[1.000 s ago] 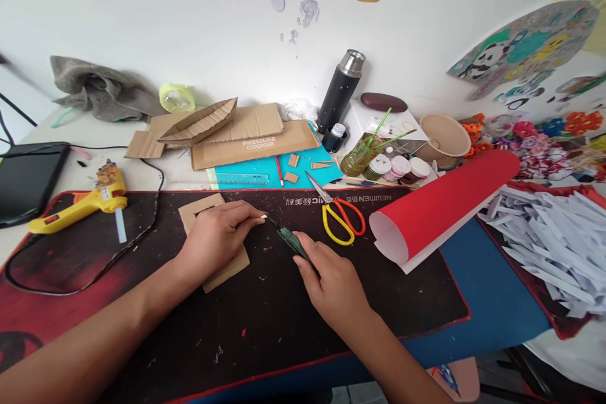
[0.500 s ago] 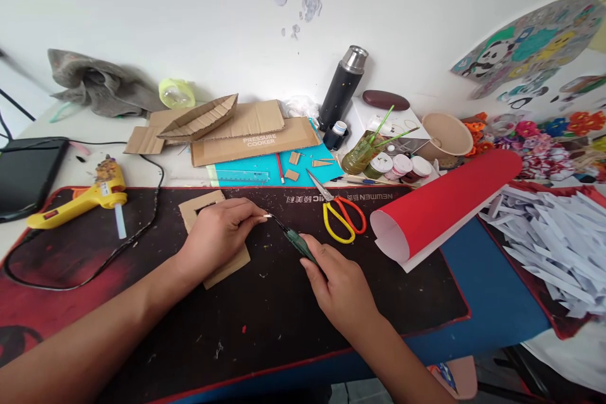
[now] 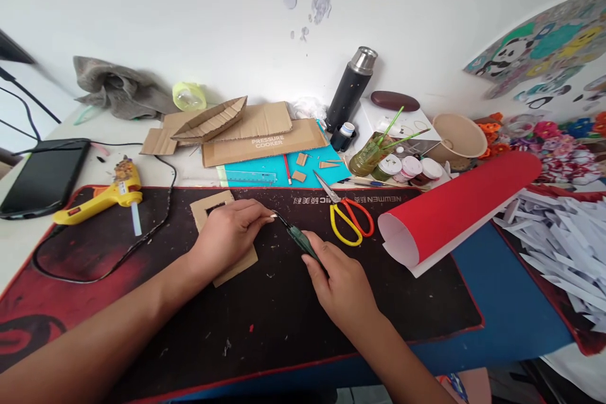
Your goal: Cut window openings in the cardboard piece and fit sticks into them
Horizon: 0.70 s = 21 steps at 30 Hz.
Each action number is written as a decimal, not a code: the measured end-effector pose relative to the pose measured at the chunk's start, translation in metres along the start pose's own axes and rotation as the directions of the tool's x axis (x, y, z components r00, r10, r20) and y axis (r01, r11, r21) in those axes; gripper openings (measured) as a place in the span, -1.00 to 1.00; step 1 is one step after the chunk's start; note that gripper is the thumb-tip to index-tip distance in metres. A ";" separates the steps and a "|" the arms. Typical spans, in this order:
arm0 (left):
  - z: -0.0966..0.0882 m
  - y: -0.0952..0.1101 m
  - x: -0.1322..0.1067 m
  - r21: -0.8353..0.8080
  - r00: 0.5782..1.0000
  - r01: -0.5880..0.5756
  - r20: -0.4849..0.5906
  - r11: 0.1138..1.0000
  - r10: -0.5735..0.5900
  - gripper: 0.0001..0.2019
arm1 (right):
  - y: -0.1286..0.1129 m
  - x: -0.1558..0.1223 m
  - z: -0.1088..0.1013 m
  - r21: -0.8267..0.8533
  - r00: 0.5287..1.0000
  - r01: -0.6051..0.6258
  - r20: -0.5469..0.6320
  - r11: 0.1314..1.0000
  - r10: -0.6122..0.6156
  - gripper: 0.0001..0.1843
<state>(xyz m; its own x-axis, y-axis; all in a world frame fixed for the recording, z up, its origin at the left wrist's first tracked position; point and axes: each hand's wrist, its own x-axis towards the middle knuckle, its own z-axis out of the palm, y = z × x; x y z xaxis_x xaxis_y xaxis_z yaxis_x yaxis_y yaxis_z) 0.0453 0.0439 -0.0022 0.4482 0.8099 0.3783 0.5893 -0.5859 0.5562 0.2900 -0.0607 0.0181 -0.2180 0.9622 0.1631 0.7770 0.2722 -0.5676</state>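
My left hand (image 3: 231,227) is closed in a pinch on a small pale piece (image 3: 273,216), whose end sticks out past the fingertips. Beneath that hand a flat cardboard piece (image 3: 240,269) with a rectangular cutout lies on the dark mat (image 3: 265,328), partly covered. My right hand (image 3: 338,278) grips a green-handled tool (image 3: 303,243). Its slim dark tip reaches up to the pale piece; whether it touches cannot be made out. Scissors (image 3: 348,224) with yellow and red handles rest just beyond the right hand.
On the left, a yellow glue gun (image 3: 108,196) trails a black cord. Cardboard pieces (image 3: 265,139), a clear ruler (image 3: 249,177) and a black flask (image 3: 350,88) stand or lie along the back. To the right are a red paper roll (image 3: 464,208) and white paper strips (image 3: 558,252).
The whole view has shifted, so things appear farther right. Both hands keep nearly the same pose, the tool's tip still by the pale piece.
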 end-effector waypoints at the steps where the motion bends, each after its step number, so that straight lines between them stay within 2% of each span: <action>1: 0.000 0.000 0.000 -0.001 1.000 0.014 0.004 1.000 -0.014 -0.75 | -0.001 0.001 0.001 0.003 1.000 0.000 0.001 1.000 0.000 -0.54; 4: 0.000 0.000 0.000 -0.013 0.999 0.035 0.014 0.999 -0.035 -0.74 | -0.001 0.001 0.000 -0.006 1.000 0.007 0.012 1.000 -0.007 -0.53; 9: -0.001 0.000 0.001 -0.014 1.000 0.005 0.018 1.000 -0.005 -0.73 | 0.001 -0.002 -0.002 -0.022 1.000 0.006 0.012 1.000 -0.006 -0.54; 14: -0.001 0.000 0.001 -0.029 0.999 0.044 0.007 0.999 -0.043 -0.74 | 0.000 -0.001 0.000 0.001 1.000 0.002 0.006 1.000 -0.002 -0.54; 21: -0.001 0.001 0.001 -0.019 1.000 0.015 0.007 1.000 -0.015 -0.74 | -0.001 0.000 0.000 -0.014 1.000 0.003 0.009 1.000 -0.003 -0.54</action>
<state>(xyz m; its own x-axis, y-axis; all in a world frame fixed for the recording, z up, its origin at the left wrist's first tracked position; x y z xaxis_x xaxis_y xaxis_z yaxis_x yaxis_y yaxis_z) 0.0455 0.0440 -0.0006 0.4441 0.8185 0.3646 0.5835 -0.5730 0.5756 0.2898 -0.0611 0.0187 -0.2250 0.9615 0.1577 0.7845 0.2747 -0.5560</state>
